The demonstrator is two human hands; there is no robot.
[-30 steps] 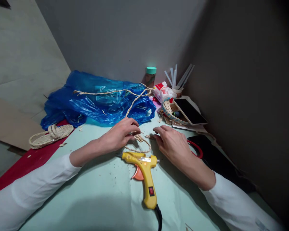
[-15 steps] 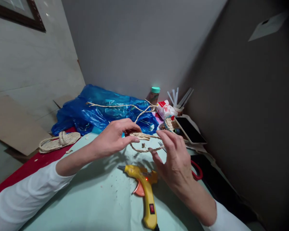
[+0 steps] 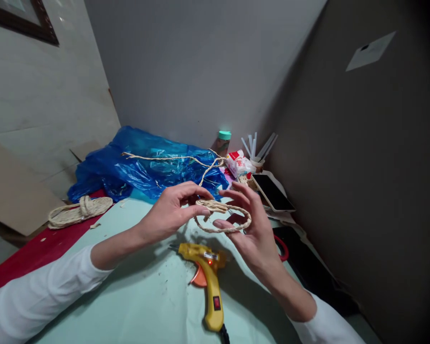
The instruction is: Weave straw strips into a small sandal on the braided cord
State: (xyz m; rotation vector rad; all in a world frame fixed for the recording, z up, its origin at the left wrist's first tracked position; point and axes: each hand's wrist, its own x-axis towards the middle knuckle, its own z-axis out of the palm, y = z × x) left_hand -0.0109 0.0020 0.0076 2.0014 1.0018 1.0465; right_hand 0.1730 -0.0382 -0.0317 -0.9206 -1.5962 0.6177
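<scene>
My left hand (image 3: 181, 205) pinches a flat coil of pale braided straw cord (image 3: 213, 205) between thumb and fingers. From the coil a loose loop of the cord bows out toward me and to the right. My right hand (image 3: 249, 217) is at that loop, thumb and fingers apart, the cord lying against the thumb. A longer tail of cord (image 3: 206, 174) runs up behind my left hand and across a blue plastic bag. Below both hands a yellow glue gun (image 3: 211, 282) lies on the pale green table cover, its small red light lit.
A finished-looking coiled straw sole (image 3: 80, 212) lies on red cloth at left. Behind are the blue bag (image 3: 146, 162), a green-lidded jar (image 3: 224, 141), a tissue pack (image 3: 239, 163) and glue sticks (image 3: 261, 148). A phone or tablet (image 3: 274, 191) and red-handled scissors (image 3: 282, 247) are at right.
My right hand has shifted its fingers around the cord loop, which now shows rounder and closer to the coil. My left hand keeps its pinch. The whole view has shifted slightly.
</scene>
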